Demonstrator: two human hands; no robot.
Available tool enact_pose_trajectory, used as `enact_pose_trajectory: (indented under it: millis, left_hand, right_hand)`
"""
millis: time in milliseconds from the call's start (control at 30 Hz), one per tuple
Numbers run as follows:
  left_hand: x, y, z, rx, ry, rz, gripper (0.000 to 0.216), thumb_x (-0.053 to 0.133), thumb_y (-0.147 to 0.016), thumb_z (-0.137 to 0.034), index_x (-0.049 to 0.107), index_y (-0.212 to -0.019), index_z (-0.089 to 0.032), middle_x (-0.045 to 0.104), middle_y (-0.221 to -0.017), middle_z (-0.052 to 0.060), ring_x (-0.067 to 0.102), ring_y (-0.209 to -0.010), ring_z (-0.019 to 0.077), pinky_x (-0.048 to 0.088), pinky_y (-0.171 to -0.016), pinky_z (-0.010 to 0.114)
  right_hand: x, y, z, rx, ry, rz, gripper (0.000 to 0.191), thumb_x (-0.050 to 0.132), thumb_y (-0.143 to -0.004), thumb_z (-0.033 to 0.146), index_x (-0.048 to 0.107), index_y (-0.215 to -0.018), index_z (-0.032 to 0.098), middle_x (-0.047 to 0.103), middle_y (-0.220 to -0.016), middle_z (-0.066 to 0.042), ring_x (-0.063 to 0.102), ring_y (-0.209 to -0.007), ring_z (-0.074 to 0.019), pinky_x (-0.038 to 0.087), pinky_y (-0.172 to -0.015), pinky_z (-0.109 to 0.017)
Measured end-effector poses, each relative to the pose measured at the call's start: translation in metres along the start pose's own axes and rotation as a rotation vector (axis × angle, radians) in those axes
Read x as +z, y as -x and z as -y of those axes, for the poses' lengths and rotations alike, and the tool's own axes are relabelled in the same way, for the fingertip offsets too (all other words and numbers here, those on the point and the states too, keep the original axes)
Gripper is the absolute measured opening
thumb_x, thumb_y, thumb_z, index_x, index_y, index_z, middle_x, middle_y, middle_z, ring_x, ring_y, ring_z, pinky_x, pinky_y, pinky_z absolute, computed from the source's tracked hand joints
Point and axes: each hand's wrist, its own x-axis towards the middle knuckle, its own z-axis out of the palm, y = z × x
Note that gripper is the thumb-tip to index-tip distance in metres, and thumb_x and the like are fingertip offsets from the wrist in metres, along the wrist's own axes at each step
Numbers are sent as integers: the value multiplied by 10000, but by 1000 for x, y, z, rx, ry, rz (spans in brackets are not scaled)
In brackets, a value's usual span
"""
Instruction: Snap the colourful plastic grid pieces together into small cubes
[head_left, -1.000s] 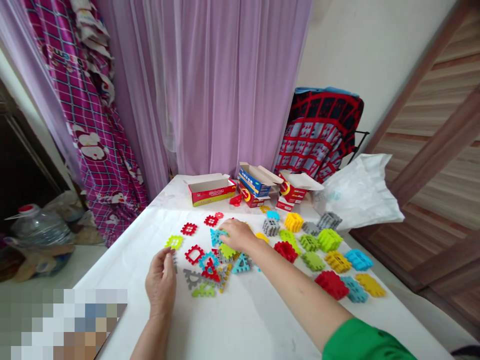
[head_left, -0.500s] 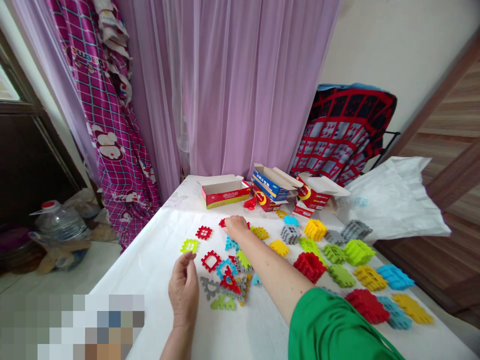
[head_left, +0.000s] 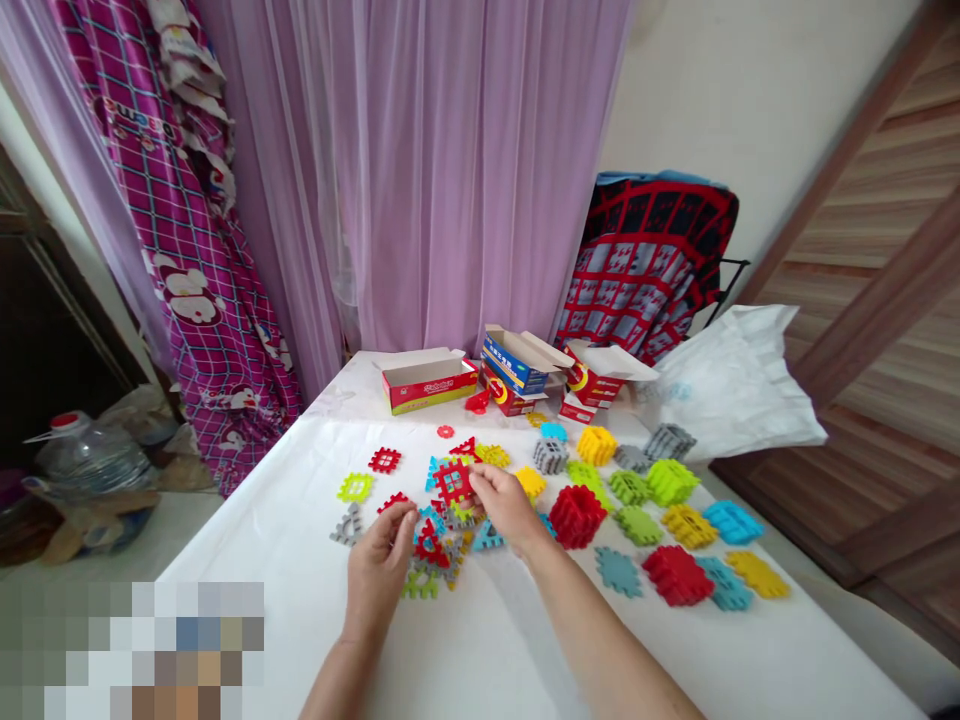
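My right hand (head_left: pixel 504 503) is closed on a red square building tile (head_left: pixel 453 482), toothed along its edges and with a window grid in it. The tile is raised above a loose heap of toothed tiles. My left hand (head_left: pixel 381 555) hovers just left of the heap, its fingers loosely curled and the thumb a little apart; I see nothing in it. Behind its fingertips lies another red tile (head_left: pixel 393 502), partly hidden. Beside it are a grey tile (head_left: pixel 347 525), a lime square tile (head_left: pixel 355 487) and a red window tile (head_left: pixel 385 460).
Sorted stacks stand on the right, among them a red stack (head_left: pixel 577 516), a lime stack (head_left: pixel 673 482) and a blue stack (head_left: pixel 733 521). Open cardboard boxes, including a red box (head_left: pixel 431 388) and a blue box (head_left: pixel 517 362), line the back near a white bag (head_left: pixel 739 385).
My right hand has drawn back towards me from the far side of the heap, bringing the red tile. My left hand has moved slightly right. The view has shifted right.
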Motion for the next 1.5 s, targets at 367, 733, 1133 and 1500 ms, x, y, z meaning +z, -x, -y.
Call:
enact_pose_trajectory:
  millis: [367, 733, 1133, 1500]
  left_hand:
    - [18, 31, -32, -349, 248, 363, 498, 696, -609, -629, 638, -817, -181, 547, -478, -66, 387, -339, 54, 233, -342, 174]
    - [18, 38, -40, -411, 245, 468, 449, 693, -647, -617, 569, -759, -200, 467, -412, -99, 336, -317, 42, 173, -347, 162]
    - [24, 42, -35, -321, 227, 525, 427, 707, -628, -602, 579, -690, -199, 448, -413, -93, 360, -331, 53, 222, -361, 175]
    - [19, 43, -51, -314, 201, 512, 540, 598, -662, -704, 663, -776, -180, 682, -733, 36, 459, -382, 65, 258, -330, 189]
  right_hand:
    - [-13, 65, -20, -61, -60, -26, 354, 541, -796, 490, 579, -1006, 208, 693, -721, -13, 678, -620, -200, 525, -574, -317]
    - [-37, 93, -12, -401, 491, -42, 434, 532, -851, 274, 530, -1283, 236, 618, -1263, -98, 588, -1145, -239, 485, -952, -396]
    - [-47, 96, 23, -560, 1081, 193, 527, 658, -780, 242, 520, -1289, 238, 604, -1212, -81, 519, -1125, -268, 404, -958, -418]
    - [-123, 83, 40, -430, 1055, 89, 493, 707, -719, 235, 597, -1200, 240, 604, -1176, -63, 546, -1098, -228, 408, -960, -350]
